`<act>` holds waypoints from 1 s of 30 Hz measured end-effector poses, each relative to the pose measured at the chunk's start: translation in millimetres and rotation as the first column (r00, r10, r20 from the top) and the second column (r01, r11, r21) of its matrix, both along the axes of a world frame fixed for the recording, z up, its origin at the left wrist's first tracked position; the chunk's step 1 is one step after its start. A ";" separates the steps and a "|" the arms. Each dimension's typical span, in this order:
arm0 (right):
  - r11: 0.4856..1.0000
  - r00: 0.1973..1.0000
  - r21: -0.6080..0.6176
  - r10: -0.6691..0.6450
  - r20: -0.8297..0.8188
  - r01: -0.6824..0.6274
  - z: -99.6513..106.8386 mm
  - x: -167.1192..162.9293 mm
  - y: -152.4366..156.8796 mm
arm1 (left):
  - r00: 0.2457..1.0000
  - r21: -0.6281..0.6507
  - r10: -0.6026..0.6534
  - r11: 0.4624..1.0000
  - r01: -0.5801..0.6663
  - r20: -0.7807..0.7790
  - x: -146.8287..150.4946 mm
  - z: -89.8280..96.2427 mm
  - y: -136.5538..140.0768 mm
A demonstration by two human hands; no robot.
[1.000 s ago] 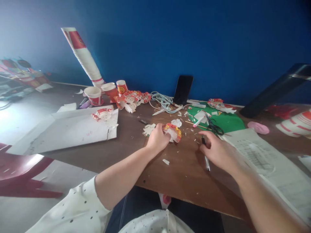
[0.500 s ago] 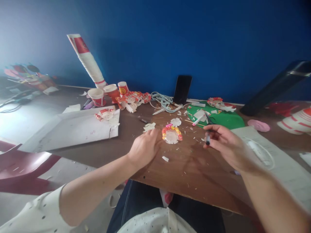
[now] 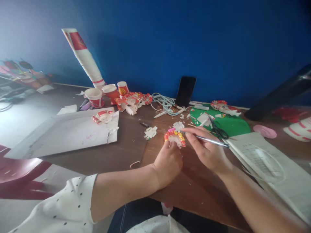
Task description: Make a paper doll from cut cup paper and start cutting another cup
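- Pen (image 3: 213, 141) gripped in right hand (image 3: 206, 151), close beside red-and-yellow ring (image 3: 181, 138)
- Near edge of ring pinched in left hand (image 3: 169, 160)
- Possible stray mark from loose pinch slipping

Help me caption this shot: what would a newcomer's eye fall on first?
Probably the blue wall behind, with a tall white-and-red stack leaning at left. Then, below centre, the left hand touching a red-and-yellow-edged paper piece and the right hand holding a pen beside it.
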State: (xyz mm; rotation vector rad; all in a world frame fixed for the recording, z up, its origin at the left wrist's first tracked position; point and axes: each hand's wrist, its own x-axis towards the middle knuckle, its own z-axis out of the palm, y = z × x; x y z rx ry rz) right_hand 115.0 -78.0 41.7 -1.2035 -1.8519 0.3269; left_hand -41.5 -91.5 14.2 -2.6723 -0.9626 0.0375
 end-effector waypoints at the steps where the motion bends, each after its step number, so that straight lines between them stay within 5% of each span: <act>1: 1.000 1.000 0.011 -0.003 0.000 0.003 -4.6 -1.2 0.7 | 1.000 0.010 0.019 1.000 -0.019 0.013 -0.3 -0.9 0.1; 5: 0.997 0.997 -0.053 -0.062 -0.039 0.060 -26.7 -1.6 0.3 | 0.997 0.055 0.045 0.997 -0.048 0.062 -1.0 -2.8 -1.7; 10: 0.998 0.995 0.015 -0.054 0.080 0.053 -35.2 2.4 -1.3 | 0.992 0.113 0.069 0.990 -0.081 0.105 -3.0 -2.9 -3.7; 30: 0.998 0.954 0.058 -0.018 0.298 0.001 -43.3 4.9 2.1 | 0.993 -0.076 0.054 0.996 -0.046 0.106 -11.7 2.4 0.6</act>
